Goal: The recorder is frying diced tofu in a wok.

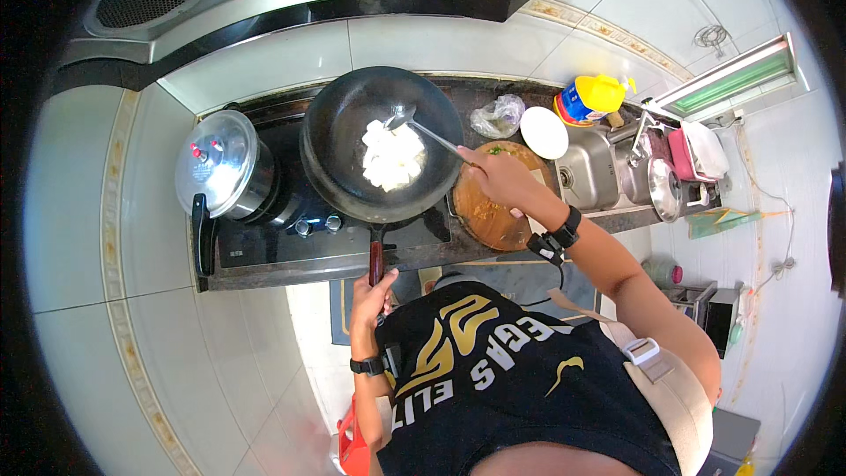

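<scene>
My left hand [371, 299] grips the wooden handle [376, 263] of a large dark wok [337, 125], which sits over the cooktop. White cut pieces of food, perhaps tofu [392, 157], lie heaped at the wok's middle. In my right hand [503, 178] is the shaft of a metal spatula or ladle [433, 135]. Its head rests against the upper edge of the white pieces; the exact shape is hard to make out in the glare. Below my right forearm is a round wooden chopping board [486, 211] with chopped green and yellowish bits on it.
A pressure cooker [221, 158] stands left on the black cooktop [264, 248]. Right of the wok are a plastic bag [499, 116], a white plate [544, 132], a yellow jug [598, 96] and a steel sink [585, 155]. A pot lid [663, 190] leans by the sink. The range hood [297, 3] hangs overhead.
</scene>
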The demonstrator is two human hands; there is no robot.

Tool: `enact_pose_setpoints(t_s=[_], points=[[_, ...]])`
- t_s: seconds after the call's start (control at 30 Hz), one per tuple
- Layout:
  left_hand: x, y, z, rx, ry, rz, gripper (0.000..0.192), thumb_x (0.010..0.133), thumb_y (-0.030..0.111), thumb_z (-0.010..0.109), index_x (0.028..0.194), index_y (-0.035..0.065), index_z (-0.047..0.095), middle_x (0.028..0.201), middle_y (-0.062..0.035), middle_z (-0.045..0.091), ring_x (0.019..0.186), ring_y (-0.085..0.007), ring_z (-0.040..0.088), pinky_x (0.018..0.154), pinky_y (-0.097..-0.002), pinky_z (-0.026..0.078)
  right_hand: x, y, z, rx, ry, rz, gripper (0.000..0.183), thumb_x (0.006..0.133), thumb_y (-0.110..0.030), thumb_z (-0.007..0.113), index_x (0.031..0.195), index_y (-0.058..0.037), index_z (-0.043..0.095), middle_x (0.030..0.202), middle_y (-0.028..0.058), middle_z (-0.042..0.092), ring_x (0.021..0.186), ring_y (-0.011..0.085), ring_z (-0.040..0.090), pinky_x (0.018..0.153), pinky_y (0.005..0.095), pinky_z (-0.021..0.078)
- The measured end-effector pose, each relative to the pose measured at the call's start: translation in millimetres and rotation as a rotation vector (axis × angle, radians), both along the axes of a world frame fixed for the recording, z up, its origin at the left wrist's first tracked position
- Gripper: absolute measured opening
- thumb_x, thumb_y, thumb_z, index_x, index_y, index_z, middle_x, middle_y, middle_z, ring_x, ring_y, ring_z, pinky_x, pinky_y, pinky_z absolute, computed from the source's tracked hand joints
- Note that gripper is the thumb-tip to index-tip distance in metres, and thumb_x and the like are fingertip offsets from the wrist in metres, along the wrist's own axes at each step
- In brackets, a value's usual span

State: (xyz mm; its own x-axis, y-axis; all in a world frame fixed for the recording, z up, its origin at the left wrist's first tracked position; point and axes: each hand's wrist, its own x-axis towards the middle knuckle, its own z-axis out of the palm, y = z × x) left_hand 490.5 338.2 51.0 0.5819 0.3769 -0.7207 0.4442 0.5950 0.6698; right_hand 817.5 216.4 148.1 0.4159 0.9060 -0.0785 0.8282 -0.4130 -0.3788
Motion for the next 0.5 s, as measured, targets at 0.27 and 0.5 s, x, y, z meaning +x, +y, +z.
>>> enact_pose_setpoints(t_s=[0.27,0.5], points=[[15.6,15.0,-20.7,0.097,-0.027,-0.068,0.029,0.089,0.021,0.078,0.084,0.0053,0.053,0.057,-0.0009,0.051,0.041,-0.0107,0.047,0.037,-0.0276,0.038,-11.5,-29.1,23.6,0.054,0.216,-0.191,0.049,0.094,-0.017,0.057,0.143,-0.0158,0.054,0.082,0.0244,0.066,0.073,0.0426,0.065,0.069,0.0492,0.0522],[20.5,13.1,-2.8,0.049,-0.058,-0.062,0.024,0.088,0.005,0.07,0.081,0.0053,0.048,0.057,-0.0016,0.049,0.041,-0.0098,0.044,0.034,-0.0286,0.034,-20.7,-54.9,22.6,0.168,0.261,-0.21,0.051,0.098,-0.016,0.057,0.148,-0.0148,0.05,0.07,0.0182,0.057,0.059,0.027,0.053,0.062,0.0379,0.0453]])
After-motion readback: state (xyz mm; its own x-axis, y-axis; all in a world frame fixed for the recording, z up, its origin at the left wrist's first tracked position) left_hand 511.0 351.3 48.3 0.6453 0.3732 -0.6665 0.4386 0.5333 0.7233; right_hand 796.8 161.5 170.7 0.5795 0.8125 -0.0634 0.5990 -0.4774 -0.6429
